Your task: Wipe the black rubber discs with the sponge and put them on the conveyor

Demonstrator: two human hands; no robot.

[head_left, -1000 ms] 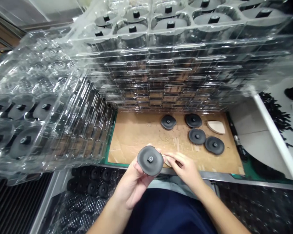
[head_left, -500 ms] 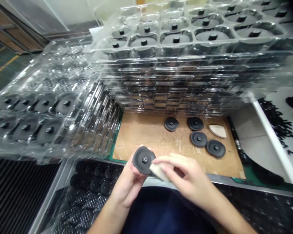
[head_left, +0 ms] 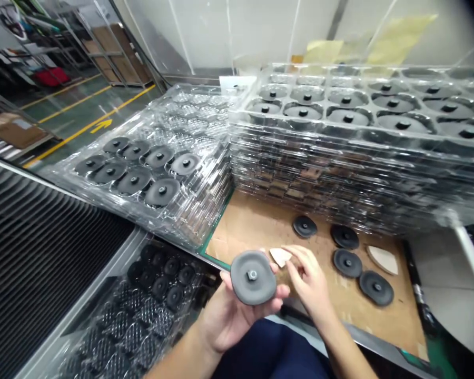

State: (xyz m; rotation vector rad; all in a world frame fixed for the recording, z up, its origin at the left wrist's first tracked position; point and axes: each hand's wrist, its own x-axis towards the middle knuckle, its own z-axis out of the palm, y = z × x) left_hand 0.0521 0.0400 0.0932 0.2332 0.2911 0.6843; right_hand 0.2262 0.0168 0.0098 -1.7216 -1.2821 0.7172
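Beyond the hands, a tall stack of clear trays (head_left: 300,152) stands across the far side of the work area like a wall, its top pockets filled with dark round parts. A second tray stack (head_left: 203,213) rises ahead and to the left of the grip, with two rows of similar parts in the near end of its top layer. Between the stacks and the hands lies a cardboard sheet (head_left: 253,221); on it, to the right of the right hand, sit four loose discs (head_left: 347,262) and, just beyond them, a spare pad (head_left: 383,259). Below and left of the grip is a lower tray (head_left: 142,305), and farther left a black ribbed surface (head_left: 63,237). The left hand (head_left: 233,318) is closed around the rim of a dark disc (head_left: 253,279), thumb at its left edge and fingers beneath and along the right, holding its face up. The right hand (head_left: 310,279) pinches a pale pad (head_left: 279,257) between thumb and fingertips, right beside that disc; whether the two touch is hard to tell. The disc is matt grey-black, rounded and shallowly dished, with a small stub at its centre; the pad is cream-coloured, smooth-looking and tapered.
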